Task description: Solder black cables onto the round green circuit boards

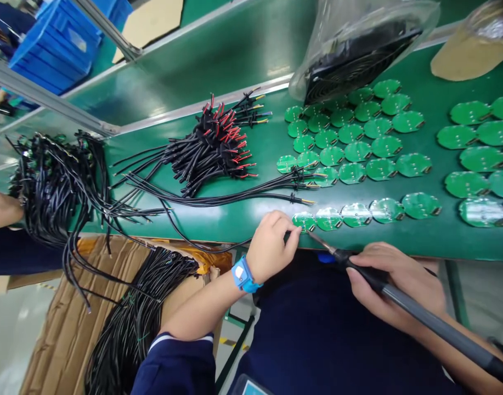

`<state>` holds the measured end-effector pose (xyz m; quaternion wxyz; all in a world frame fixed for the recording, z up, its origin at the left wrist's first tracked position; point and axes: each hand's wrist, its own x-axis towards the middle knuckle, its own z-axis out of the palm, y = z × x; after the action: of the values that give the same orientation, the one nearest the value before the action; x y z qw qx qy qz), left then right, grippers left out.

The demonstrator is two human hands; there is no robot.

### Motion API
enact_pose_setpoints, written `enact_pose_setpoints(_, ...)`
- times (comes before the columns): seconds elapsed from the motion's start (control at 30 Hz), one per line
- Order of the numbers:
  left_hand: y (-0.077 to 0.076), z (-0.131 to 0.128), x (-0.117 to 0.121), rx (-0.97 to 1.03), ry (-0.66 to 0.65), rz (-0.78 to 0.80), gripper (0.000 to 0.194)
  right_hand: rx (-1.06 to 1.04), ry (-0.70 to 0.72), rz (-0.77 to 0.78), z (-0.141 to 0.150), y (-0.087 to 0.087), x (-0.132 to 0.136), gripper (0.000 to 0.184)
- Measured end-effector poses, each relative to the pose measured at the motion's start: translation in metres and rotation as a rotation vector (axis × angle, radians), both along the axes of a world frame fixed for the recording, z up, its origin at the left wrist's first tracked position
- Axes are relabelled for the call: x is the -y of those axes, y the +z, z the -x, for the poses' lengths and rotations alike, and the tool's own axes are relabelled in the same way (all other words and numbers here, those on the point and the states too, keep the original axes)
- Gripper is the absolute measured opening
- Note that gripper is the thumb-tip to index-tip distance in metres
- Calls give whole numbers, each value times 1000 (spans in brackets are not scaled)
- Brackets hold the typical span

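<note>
My right hand (393, 280) grips a soldering iron (377, 277) by its dark handle, its tip pointing left at the edge of a green round circuit board (304, 221). At that board, the thumb and fingers of my left hand (275, 238) are pinched together. A black cable (202, 246) runs from the left into this hand; its end is hidden by the fingers. The board is first in a front row of several, with another circuit board (328, 219) just to its right. Behind my left hand lie several black cables (235, 195) with stripped yellowish ends.
A heap of black cables with red ends (218, 142) lies mid-bench. Behind the boards stands a plastic-wrapped black fan (358, 60). More boards (481, 159) lie at right. At left are a cable bundle (49, 181), a co-worker's hand (2, 208) and a cardboard box (70, 307) of cables.
</note>
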<state>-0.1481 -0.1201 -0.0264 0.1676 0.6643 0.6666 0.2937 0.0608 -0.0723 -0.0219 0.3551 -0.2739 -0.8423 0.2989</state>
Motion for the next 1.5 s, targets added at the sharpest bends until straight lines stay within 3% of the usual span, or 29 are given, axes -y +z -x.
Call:
enact_pose_setpoints(0.3, -3, 0, 0, -45, 13, -14, 11, -21, -3, -3, 2, 0, 1, 27)
enact_pose_setpoints(0.47, -5, -2, -1, -97, 25, -56, 12, 23, 14, 49, 1, -2, 2, 19)
enact_pose_setpoints(0.77, -7, -1, -1, -134, 11, -69, 10, 80, 43, -5, 5, 2, 0, 11)
enact_pose_setpoints(1.1, -9, -1, 0, -137, -2, -87, 10, 159, -142, 3, 0, 12, 5, 11)
enact_pose_setpoints(1.27, -9, -2, 0, -139, 22, -98, 8, 141, -50, -62, 9, 9, 4, 9)
enact_pose_setpoints(1.5, -12, -5, 0, -160, 32, -121, 7, 377, -11, -69, 12, 12, 15, 7)
